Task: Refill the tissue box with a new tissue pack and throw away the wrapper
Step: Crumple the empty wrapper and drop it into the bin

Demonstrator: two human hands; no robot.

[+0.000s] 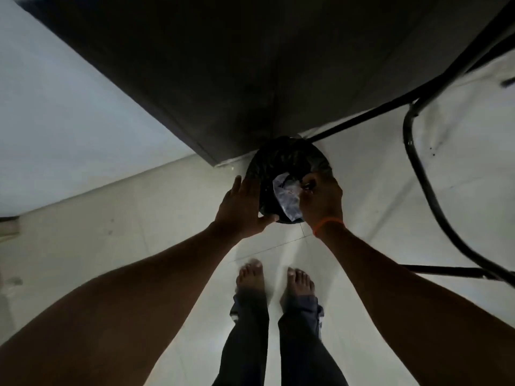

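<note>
A small bin lined with a black bag stands on the floor at the foot of a dark cabinet. A crumpled clear plastic wrapper hangs over the bin's mouth, pinched by the fingers of my right hand, which wears an orange band at the wrist. My left hand is open with fingers spread, its thumb and palm against the bin's left rim. The tissue box and the new pack are out of view.
A dark cabinet rises behind the bin. A black metal chair frame stands at the right. My bare feet are on the pale tiled floor just in front of the bin. The scene is dim.
</note>
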